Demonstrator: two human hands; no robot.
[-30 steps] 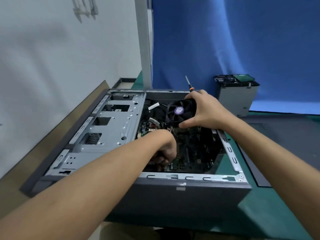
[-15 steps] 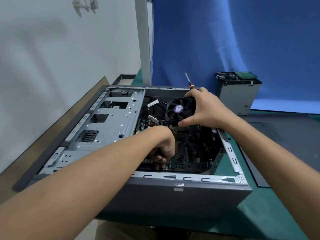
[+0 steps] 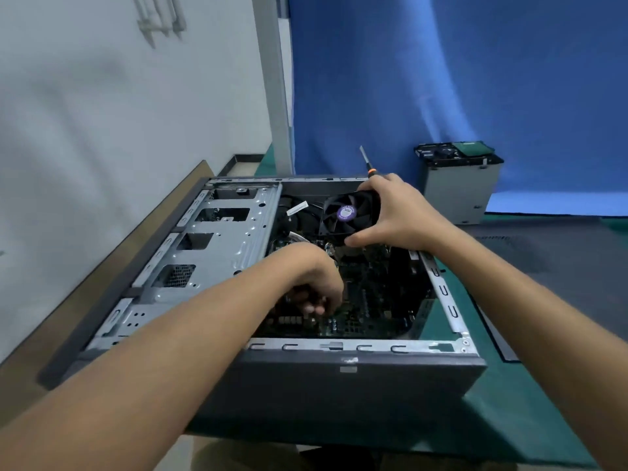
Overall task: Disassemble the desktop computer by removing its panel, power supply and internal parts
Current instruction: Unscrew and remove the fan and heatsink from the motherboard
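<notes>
Grey steel makes up the computer case [image 3: 339, 389], which lies on its side at the near left of the green table [image 3: 503, 419], open face up. With its side already off, the first step looks done. The dark flat panel [image 3: 550, 266] lying to the right of the case is probably that side. A grey metal box [image 3: 455, 195] stands near the table's far edge, well apart from the case, with smaller parts stacked on top. It may be the power supply, though I cannot be sure. Inside the case the pale drive frame [image 3: 217, 246] and the dark circuit board [image 3: 370, 300] are still in place, so much is left to remove. The black fan [image 3: 346, 215] with its purple label is raised above the board, gripped at its edge by the right hand [image 3: 404, 215], which also holds a screwdriver [image 3: 364, 156]. The left hand [image 3: 316, 280] reaches down to the board with fingers curled, and I cannot tell what it holds, if anything.
</notes>
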